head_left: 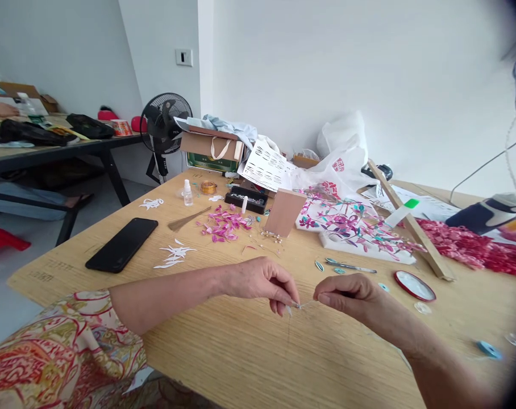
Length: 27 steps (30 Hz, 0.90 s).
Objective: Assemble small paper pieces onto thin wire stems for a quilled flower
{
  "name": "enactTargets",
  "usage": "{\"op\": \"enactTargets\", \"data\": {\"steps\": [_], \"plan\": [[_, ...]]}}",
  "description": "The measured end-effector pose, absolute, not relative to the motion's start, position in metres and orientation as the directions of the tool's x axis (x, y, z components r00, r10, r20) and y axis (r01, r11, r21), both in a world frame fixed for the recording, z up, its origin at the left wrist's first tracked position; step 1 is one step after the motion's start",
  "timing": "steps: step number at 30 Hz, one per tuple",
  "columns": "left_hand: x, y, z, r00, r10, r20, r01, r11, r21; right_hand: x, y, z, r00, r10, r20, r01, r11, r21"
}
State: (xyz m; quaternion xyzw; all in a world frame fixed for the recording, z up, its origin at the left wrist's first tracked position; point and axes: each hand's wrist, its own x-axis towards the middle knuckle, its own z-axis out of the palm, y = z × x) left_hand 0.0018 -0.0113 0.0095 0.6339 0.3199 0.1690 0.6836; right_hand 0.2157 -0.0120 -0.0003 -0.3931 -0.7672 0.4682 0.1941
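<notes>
Hands (264,279) (354,292) with thread (308,304), TCL fan (166,122) beyond

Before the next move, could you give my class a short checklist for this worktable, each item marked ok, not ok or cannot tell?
1. Small white piece held: ok, pinched in the fingertips of the left hand.
2. Thread held at its far end: ok, pinched by the right hand and stretched between the two hands.
3. Thread secured to the piece: cannot tell, the join is too small to see.
4. White petal shapes at hand: ok, lying loose beyond the left forearm.
5. Phone off the table: not ok, it lies flat on the left side.
</notes>
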Motion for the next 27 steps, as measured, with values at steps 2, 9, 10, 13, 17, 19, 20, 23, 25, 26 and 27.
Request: {"op": "enactTargets", "data": {"steps": [2,9,10,13,17,19,20,23,25,26,27], "plan": [[0.002,-0.011,0.012,0.75,0.621,-0.226,0.168,0.152,0.974,0.217,-0.01,-0.001,-0.631,0.77,-0.1,0.384,0.198,-0.902],[0.003,-0.014,0.011,0.726,0.635,-0.263,0.064,0.318,0.946,0.218,-0.006,-0.026,-0.576,0.814,-0.078,0.181,0.034,-0.983],[0.003,-0.014,0.011,0.693,0.676,-0.253,0.029,0.324,0.946,0.216,-0.008,-0.03,-0.545,0.835,-0.074,0.162,0.018,-0.987],[0.004,-0.012,0.009,0.56,0.799,-0.219,-0.067,0.307,0.949,0.203,-0.017,-0.039,-0.451,0.892,-0.031,0.207,0.071,-0.976],[0.007,-0.005,0.002,0.39,0.899,-0.199,-0.016,0.222,0.975,0.185,-0.037,-0.037,-0.403,0.905,0.138,0.485,0.339,-0.806],[0.009,-0.001,-0.003,0.335,0.926,-0.172,0.087,0.152,0.985,0.179,-0.047,-0.031,-0.403,0.895,0.192,0.635,0.425,-0.645],[0.009,0.0,-0.004,0.327,0.932,-0.156,0.157,0.109,0.982,0.177,-0.051,-0.026,-0.409,0.887,0.212,0.695,0.454,-0.558],[0.01,0.0,-0.005,0.437,0.899,-0.025,0.394,-0.166,0.904,0.178,-0.055,-0.006,-0.477,0.85,0.224,0.791,0.526,-0.314],[0.01,-0.003,-0.001,0.573,0.817,0.059,0.467,-0.385,0.796,0.183,-0.05,0.01,-0.524,0.827,0.202,0.794,0.56,-0.236],[0.009,-0.006,0.002,0.63,0.774,0.06,0.464,-0.437,0.771,0.187,-0.045,0.017,-0.538,0.821,0.188,0.785,0.57,-0.241],[0.009,-0.008,0.005,0.666,0.746,0.028,0.451,-0.431,0.782,0.191,-0.039,0.024,-0.546,0.819,0.176,0.772,0.574,-0.274]]}}
